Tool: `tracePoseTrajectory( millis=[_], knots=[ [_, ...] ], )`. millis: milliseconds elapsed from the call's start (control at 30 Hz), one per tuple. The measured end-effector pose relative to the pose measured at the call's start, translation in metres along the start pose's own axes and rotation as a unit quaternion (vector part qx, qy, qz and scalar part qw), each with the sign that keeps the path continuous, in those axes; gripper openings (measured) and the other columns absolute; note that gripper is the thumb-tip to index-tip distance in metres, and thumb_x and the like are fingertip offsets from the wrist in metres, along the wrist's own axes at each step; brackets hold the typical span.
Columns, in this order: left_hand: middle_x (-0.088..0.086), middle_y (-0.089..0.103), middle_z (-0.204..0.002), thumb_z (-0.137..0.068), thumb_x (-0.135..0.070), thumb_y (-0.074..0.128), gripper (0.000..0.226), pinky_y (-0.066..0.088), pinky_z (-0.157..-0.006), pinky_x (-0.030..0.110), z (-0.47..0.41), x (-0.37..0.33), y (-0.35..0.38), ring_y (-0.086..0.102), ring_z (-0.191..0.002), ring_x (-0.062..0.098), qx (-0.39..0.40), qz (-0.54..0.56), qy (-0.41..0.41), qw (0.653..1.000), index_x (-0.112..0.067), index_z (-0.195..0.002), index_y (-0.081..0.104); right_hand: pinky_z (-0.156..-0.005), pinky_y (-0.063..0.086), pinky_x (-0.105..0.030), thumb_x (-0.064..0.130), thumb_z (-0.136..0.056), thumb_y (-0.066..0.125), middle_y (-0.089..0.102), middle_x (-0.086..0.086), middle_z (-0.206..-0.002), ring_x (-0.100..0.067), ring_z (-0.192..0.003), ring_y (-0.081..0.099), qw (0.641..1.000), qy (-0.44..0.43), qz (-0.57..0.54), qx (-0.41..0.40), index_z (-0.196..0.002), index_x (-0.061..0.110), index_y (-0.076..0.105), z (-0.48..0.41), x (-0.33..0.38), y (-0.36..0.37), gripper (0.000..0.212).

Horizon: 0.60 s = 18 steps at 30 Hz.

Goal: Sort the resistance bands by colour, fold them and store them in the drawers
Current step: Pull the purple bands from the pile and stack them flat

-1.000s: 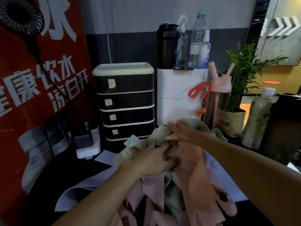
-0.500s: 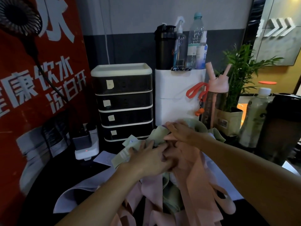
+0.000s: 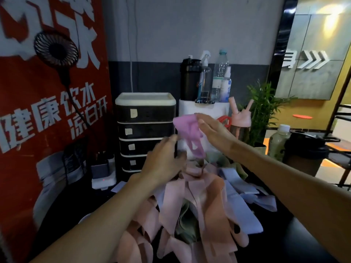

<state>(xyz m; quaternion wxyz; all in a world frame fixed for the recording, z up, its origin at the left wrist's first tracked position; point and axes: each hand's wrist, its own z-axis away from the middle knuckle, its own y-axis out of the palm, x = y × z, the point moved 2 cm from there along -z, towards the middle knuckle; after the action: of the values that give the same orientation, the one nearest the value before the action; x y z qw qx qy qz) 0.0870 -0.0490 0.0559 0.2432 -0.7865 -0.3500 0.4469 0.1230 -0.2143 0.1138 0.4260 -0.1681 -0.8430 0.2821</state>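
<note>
While pink, green and lilac bands (image 3: 214,205) heap on the black tabletop (image 3: 281,245) at 6 o'clock, the right hand (image 3: 214,130) pinches a purple band (image 3: 190,133) aloft before the drawer unit (image 3: 146,130) at 11 o'clock. Blur hides whether the left hand (image 3: 163,160), curved over the heap, grips anything; a red banner (image 3: 47,120) fills 9 o'clock.

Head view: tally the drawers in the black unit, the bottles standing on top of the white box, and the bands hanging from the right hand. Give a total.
drawers: 4
bottles on the white box: 4
purple band hanging from the right hand: 1
Total: 9
</note>
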Motion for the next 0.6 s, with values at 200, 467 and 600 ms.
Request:
tracePoseTrajectory(
  millis=[200, 467, 600],
  knots=[
    [-0.002, 0.055, -0.134, -0.094, -0.025, 0.065, 0.049, 0.048, -0.104, 0.039, -0.001, -0.033, -0.050, 0.053, -0.123, 0.013, -0.103, 0.125, 0.069, 0.984, -0.020, -0.139, 0.048, -0.081, 0.046, -0.026, 0.011, -0.104, 0.035, 0.056, -0.010, -0.130, -0.006, -0.094, 0.057, 0.993, -0.024, -0.114, -0.030, -0.122, 0.019, 0.058, 0.031, 0.058, -0.025, 0.031],
    [-0.004, 0.059, -0.123, -0.088, -0.019, 0.070, 0.041, 0.055, -0.093, 0.037, 0.032, -0.057, -0.080, 0.061, -0.111, 0.014, -0.133, 0.177, 0.099, 0.970, -0.021, -0.128, 0.061, -0.086, 0.052, -0.017, -0.001, -0.099, 0.041, 0.067, 0.008, -0.101, 0.020, -0.101, 0.053, 0.984, -0.039, -0.170, -0.023, -0.108, 0.027, 0.062, 0.079, 0.092, -0.024, 0.036],
    [-0.007, 0.070, -0.101, -0.086, -0.011, 0.072, 0.024, 0.057, -0.081, 0.027, 0.051, -0.062, -0.083, 0.067, -0.093, 0.007, -0.124, 0.201, 0.091, 0.968, -0.021, -0.108, 0.070, -0.094, 0.050, -0.055, 0.004, -0.095, 0.049, 0.069, -0.023, -0.097, -0.040, -0.098, 0.065, 0.989, -0.035, -0.147, -0.011, -0.125, 0.022, 0.060, 0.095, 0.092, -0.019, 0.037]
  ],
)
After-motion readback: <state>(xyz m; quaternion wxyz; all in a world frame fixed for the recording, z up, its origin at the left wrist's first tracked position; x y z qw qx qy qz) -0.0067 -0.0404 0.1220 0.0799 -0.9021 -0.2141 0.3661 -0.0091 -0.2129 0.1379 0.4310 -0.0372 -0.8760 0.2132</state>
